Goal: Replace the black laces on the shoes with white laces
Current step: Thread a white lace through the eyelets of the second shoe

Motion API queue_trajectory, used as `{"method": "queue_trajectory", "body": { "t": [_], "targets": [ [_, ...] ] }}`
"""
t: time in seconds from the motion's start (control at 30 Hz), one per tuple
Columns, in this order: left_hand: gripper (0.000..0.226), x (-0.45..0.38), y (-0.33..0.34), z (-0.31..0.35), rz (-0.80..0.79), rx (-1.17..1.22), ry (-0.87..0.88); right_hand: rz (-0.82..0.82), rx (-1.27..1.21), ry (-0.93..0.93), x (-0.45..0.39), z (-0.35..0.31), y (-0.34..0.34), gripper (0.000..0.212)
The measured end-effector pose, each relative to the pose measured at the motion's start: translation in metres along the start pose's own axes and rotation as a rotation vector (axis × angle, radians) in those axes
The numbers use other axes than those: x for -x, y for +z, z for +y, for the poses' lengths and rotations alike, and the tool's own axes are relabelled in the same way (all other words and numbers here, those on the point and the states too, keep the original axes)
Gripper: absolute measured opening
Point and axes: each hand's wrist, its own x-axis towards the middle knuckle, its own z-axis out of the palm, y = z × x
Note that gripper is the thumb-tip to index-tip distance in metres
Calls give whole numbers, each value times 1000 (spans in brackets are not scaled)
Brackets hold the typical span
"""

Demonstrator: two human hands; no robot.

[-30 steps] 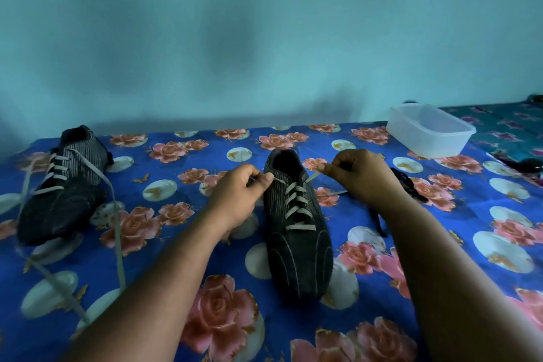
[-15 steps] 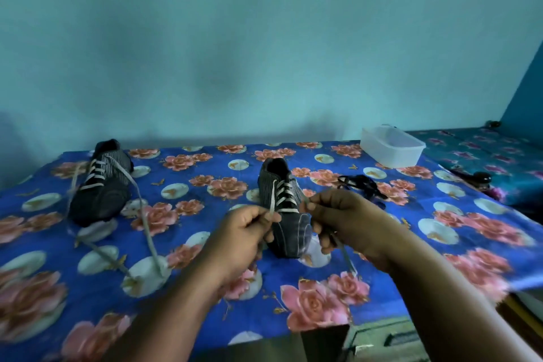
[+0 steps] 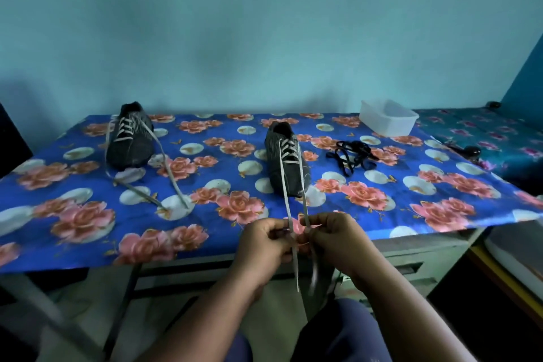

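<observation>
Head view: both hands pinch white laces [image 3: 284, 185] (no legible writing)

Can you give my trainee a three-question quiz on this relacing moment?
1. True or false: both hands, left hand and right hand, pinch the white lace ends of the near shoe.
2. Where is the black lace pile?
A. inside the plastic tub
B. on the tablecloth, right of the near shoe
C. on the far shoe
3. Fill in: the far shoe's laces are coloured ____.

Key: 1 true; 2 B; 3 white.
</observation>
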Motion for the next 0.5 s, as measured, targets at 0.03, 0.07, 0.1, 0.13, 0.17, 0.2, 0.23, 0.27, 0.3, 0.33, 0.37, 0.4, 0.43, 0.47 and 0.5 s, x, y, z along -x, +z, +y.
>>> {"method": "queue_trajectory", "body": {
  "t": [0.03, 0.07, 0.1, 0.13, 0.17, 0.2, 0.23, 0.27, 0.3, 0.33, 0.37, 0.4, 0.43, 0.47, 0.5],
  "targets": [
    [17, 2, 2, -3, 1, -3, 13, -1, 39, -8, 2, 4, 1, 18],
    [19, 6, 4, -6, 11, -19, 24, -5, 47, -6, 6, 9, 2, 20],
    [21, 9, 5, -7, 23, -38, 38, -9, 55, -4, 8, 13, 3, 22],
    [23, 11, 6, -10, 37, -80, 53, -13, 62, -11, 10, 15, 4, 21],
    [25, 14, 7, -15, 46, -114, 66, -10, 74, -17, 13, 19, 5, 18],
    [25, 13, 8, -20, 63, -161, 79, -2, 77, -25, 14, 22, 5, 18],
    [22, 14, 8, -25, 93, -212, 100, 16, 83, -20, 15, 25, 5, 20],
    [15, 15, 9, -28, 118, -276, 118, 29, 98, -22, 16, 26, 5, 23],
    [14, 16, 9, -31, 131, -329, 126, 45, 144, -34, 17, 27, 4, 27],
    [20, 17, 8, -34, 137, -365, 127, 60, 194, -51, 17, 28, 4, 29],
    [22, 17, 9, -36, 128, -376, 119, 74, 244, -63, 17, 28, 4, 28],
    [17, 19, 10, -37, 122, -388, 117, 86, 279, -69, 17, 28, 4, 21],
    [9, 20, 11, -36, 123, -401, 124, 110, 331, -67, 17, 28, 3, 11],
    [9, 20, 10, -35, 124, -408, 129, 146, 410, -76, 18, 26, 2, 4],
    [16, 19, 8, -35, 127, -415, 132, 188, 509, -87, 19, 21, 1, 9]
  ]
}}
